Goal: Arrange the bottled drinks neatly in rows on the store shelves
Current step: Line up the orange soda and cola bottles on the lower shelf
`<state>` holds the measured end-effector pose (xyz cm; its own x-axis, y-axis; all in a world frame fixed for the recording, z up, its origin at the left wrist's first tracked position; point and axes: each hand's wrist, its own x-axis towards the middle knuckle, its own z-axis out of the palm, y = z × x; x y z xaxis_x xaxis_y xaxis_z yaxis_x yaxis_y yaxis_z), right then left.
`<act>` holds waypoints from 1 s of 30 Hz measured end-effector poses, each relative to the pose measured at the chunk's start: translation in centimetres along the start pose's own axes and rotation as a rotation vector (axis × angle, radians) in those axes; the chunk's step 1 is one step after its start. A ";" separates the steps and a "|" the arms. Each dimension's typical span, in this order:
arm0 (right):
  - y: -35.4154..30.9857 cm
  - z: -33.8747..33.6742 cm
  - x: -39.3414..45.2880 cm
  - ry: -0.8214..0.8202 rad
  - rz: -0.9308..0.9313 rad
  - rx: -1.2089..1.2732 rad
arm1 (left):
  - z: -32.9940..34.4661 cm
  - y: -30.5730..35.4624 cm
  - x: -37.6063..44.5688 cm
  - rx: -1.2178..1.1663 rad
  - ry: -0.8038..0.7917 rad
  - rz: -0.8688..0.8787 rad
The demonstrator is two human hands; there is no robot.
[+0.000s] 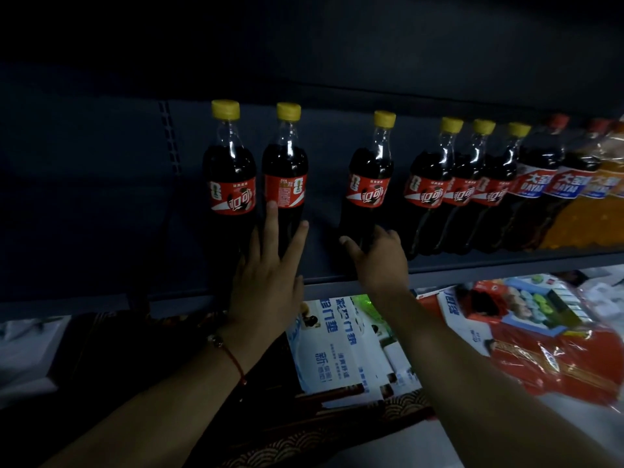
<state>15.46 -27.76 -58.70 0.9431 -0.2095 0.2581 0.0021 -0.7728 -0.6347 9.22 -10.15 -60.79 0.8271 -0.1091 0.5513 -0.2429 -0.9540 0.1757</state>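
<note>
Several yellow-capped cola bottles with red labels stand on a dark shelf (472,261). Two stand close together at the left, one bottle (231,170) and its neighbour (285,163). My left hand (266,275) lies with straight, spread fingers against the lower part of that second bottle. A lone bottle (371,177) stands in the middle, apart from both groups. My right hand (378,258) grips its base, thumb to the left. Three more cola bottles (462,184) stand tight together further right.
Right of the colas stand red-capped bottles with blue and red labels (540,177) and an orange drink (604,211). The shelf below holds white printed packs (337,346) and red plastic-wrapped packages (547,349). A gap lies between the left pair and the middle bottle.
</note>
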 end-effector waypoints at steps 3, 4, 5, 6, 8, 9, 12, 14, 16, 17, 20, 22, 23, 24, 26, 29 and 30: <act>0.7 -0.8 0.2 0.032 0.024 -0.030 | 0.1 0.2 0.0 -0.035 0.007 -0.010; 0.9 -1.0 0.2 0.043 0.033 -0.038 | 0.1 0.2 -0.1 -0.043 0.006 -0.015; 1.0 -1.2 0.2 0.052 0.042 -0.044 | 0.1 0.3 -0.1 -0.051 0.007 -0.017; 1.1 -1.5 0.2 0.060 0.049 -0.048 | 0.2 0.4 -0.1 -0.059 0.007 -0.015; 1.2 -1.8 0.2 0.067 0.055 -0.056 | 0.3 0.5 -0.1 -0.071 0.004 -0.016; 1.2 -1.9 0.2 0.068 0.056 -0.060 | 0.3 0.5 -0.1 -0.077 0.004 -0.021; 1.2 -2.1 0.2 0.070 0.064 -0.078 | 0.4 0.7 -0.1 -0.093 0.008 -0.031; 1.2 -2.1 0.1 0.078 0.076 -0.081 | 0.4 0.7 -0.2 -0.095 0.010 -0.028; 1.3 -2.2 0.1 0.086 0.081 -0.080 | 0.4 0.7 -0.2 -0.096 0.014 -0.030; 1.3 -2.2 0.1 0.089 0.081 -0.086 | 0.4 0.7 -0.2 -0.095 0.015 -0.031; 1.4 -2.3 0.0 0.101 0.084 -0.096 | 0.3 0.7 -0.2 -0.085 0.003 -0.034; 1.5 -2.2 -0.1 0.107 0.080 -0.066 | 0.2 0.7 -0.3 -0.083 -0.005 -0.038; 1.6 -2.2 -0.2 0.108 0.077 -0.049 | 0.1 0.7 -0.3 -0.087 -0.004 -0.037; 1.7 -2.2 -0.3 0.109 0.077 -0.028 | 0.0 0.6 -0.3 -0.091 -0.003 -0.035; 2.0 -2.2 -0.7 0.118 0.081 0.044 | -0.3 0.5 -0.4 -0.099 0.001 -0.031; 1.9 -2.8 -2.0 0.149 0.038 0.158 | -0.9 0.3 -0.6 -0.161 -0.005 -0.029; 1.7 -2.8 -2.7 0.155 0.004 0.168 | -1.0 0.2 -0.7 -0.201 -0.011 -0.042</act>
<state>11.96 -30.19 -58.40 0.8810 -0.3117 0.3558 0.0662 -0.6635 -0.7452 8.11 -9.98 -60.34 0.8441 -0.0745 0.5310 -0.3033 -0.8830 0.3583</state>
